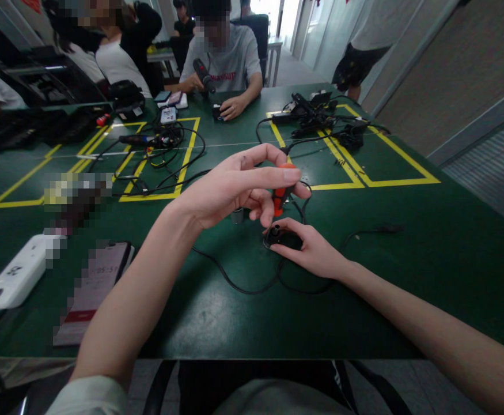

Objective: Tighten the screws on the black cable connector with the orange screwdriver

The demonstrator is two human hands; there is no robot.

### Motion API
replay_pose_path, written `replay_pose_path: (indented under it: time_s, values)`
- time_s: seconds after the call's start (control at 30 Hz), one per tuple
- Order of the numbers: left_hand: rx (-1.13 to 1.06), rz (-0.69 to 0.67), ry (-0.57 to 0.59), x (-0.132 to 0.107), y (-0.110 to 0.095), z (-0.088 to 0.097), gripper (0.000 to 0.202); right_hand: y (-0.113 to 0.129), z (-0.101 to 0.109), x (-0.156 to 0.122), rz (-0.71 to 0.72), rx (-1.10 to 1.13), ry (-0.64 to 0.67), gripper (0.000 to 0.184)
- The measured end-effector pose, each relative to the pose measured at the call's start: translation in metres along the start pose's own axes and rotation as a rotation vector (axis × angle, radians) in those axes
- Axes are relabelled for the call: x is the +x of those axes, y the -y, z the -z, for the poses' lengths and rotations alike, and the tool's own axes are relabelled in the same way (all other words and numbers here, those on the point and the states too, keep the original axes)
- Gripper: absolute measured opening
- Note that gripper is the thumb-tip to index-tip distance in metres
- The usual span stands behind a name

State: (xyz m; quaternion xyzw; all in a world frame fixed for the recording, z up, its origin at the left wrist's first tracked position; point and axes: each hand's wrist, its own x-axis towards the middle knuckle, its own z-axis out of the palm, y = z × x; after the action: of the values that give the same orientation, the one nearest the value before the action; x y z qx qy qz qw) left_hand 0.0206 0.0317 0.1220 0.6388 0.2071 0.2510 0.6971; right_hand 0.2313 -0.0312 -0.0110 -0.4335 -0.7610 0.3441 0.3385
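My left hand [230,183] is raised over the green table, its fingers closed on a screwdriver [280,200] with an orange and black handle, held upright. Below it, my right hand [316,251] rests near the table top, thumb and index finger curved around a small dark round part [275,231]. The screwdriver's lower end points down at this part; whether they touch I cannot tell. A thin black cable [252,291] loops on the table by my right hand. Behind my left hand's fingers stands a small grey cylinder [237,216], partly hidden.
On the left lie a phone [96,282] and a white power strip [16,274]. Tangled black cables [167,135] and dark devices [314,115] sit inside yellow tape outlines farther back. Across the table, a co-worker holds a power drill [204,75]. Small screws [340,162] lie at right.
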Motion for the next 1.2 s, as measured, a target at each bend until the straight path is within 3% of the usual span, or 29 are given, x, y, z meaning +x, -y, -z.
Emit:
replay_pose_path:
  time_s: [0.23,0.9,1.2]
  values:
    - [0.045,0.013,-0.020,0.0008,-0.0008,-0.0004,0.036,-0.0008,-0.0007,-0.0003,-0.004,0.006,0.001,0.021]
    - [0.005,-0.005,0.007,-0.0002,-0.0011,-0.0015,0.031,-0.0016,-0.0013,-0.0009,-0.008,-0.001,-0.011,0.022]
    - [0.034,-0.007,-0.032,-0.0002,-0.0039,-0.0040,0.027,-0.0003,-0.0013,-0.0003,0.005,0.013,-0.002,0.021]
